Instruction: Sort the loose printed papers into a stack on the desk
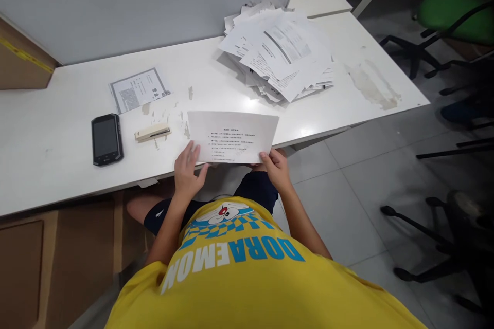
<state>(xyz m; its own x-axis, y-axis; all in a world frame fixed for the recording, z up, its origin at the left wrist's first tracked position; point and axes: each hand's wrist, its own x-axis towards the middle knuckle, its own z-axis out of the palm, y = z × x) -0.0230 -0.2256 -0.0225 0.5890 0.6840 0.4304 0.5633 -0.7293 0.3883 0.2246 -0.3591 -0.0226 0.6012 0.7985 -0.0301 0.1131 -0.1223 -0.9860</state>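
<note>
Partly hidden, right fingers [266, 158] in a pinch on the paper [235, 139], left fingers [185, 156] apart.

The sheet [235, 136] is smooth, matt white paper, and the heap [278, 56] is of similar paper, its edges ragged. The tabletop [50, 133] looks like white laminate, glossy enough to catch light, with rough, peeled-looking patches. The phone [107, 139] has a dark, smooth glassy screen within a black casing that looks like plastic. The stapler [152, 133] seems cream plastic, fairly smooth. The partition [162, 0] is flat matt grey. The yellow shirt [250, 293] is soft matt cloth; the floor tiles [328, 205] have a slight sheen.
</note>
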